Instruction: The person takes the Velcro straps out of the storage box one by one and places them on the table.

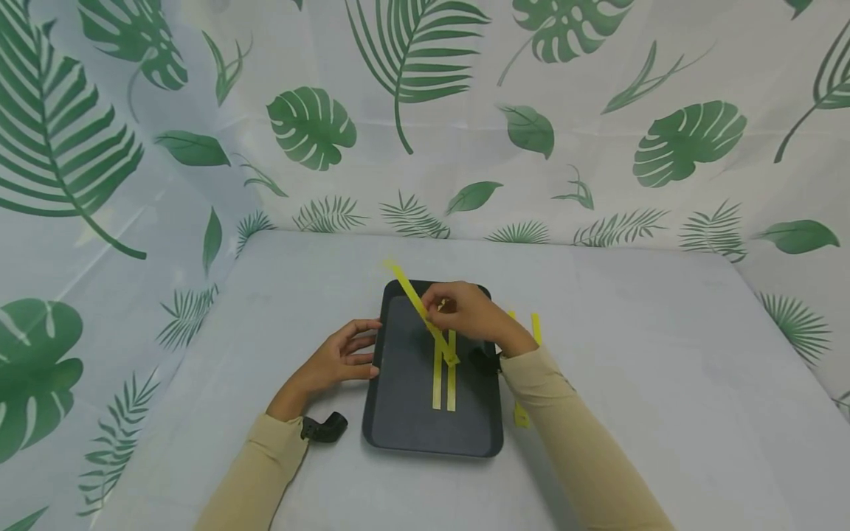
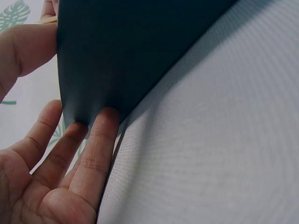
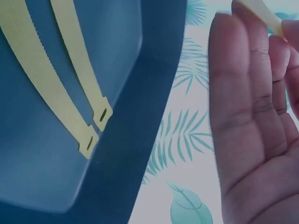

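A dark grey rectangular tray lies on the white cloth. Two yellow straps with slotted heads and serrated edges, a left strap and a right strap, lie side by side in it. Above the tray my right hand pinches another yellow strap, which slants with its upper end past the far rim. In the right wrist view, part of this pinched strap shows at the fingertips. My left hand rests its fairly straight fingers against the tray's left side; the fingertips touch the outer wall.
More yellow straps lie on the cloth right of the tray, partly hidden by my right forearm; one slotted end shows below it. A leaf-print curtain hangs behind and at the sides. A black wrist camera sits at my left wrist.
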Tool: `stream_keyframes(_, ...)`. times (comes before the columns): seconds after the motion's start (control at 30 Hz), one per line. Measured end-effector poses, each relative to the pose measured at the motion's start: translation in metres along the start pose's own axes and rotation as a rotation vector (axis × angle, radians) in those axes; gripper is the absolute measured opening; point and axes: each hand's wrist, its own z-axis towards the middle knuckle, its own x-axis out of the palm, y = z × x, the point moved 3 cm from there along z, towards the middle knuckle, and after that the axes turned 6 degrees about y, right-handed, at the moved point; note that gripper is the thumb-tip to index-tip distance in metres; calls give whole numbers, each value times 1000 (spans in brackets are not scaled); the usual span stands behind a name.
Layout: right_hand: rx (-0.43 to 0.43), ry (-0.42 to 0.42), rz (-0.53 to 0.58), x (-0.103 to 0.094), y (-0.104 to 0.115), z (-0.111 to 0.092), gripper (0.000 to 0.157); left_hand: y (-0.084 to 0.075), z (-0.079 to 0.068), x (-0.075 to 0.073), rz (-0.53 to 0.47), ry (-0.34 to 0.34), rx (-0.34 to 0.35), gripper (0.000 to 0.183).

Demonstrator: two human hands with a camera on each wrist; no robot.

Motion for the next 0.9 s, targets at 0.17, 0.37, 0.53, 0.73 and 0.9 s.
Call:
stream_keyframes(0.17, 21, -3, 132, -1, -3, -7, 6, 1, 0, 0, -14, 8, 8, 83)
stream_keyframes(0.37, 92, -39, 258, -3, -5, -15, 6, 2, 0, 0, -12, 3, 12, 82)
stream_keyframes(0.53, 133, -62, 289, -6, -8, -24, 8, 3, 0, 0, -21, 4, -3, 83)
stream_keyframes(0.73, 161, -81, 335, -9, -13, -35, 16, 2, 0, 0, -9, 0, -12, 82)
stream_keyframes(0.9, 199, -118, 345, -11, -17, -45, 13, 2, -1, 0, -6, -1, -20, 82)
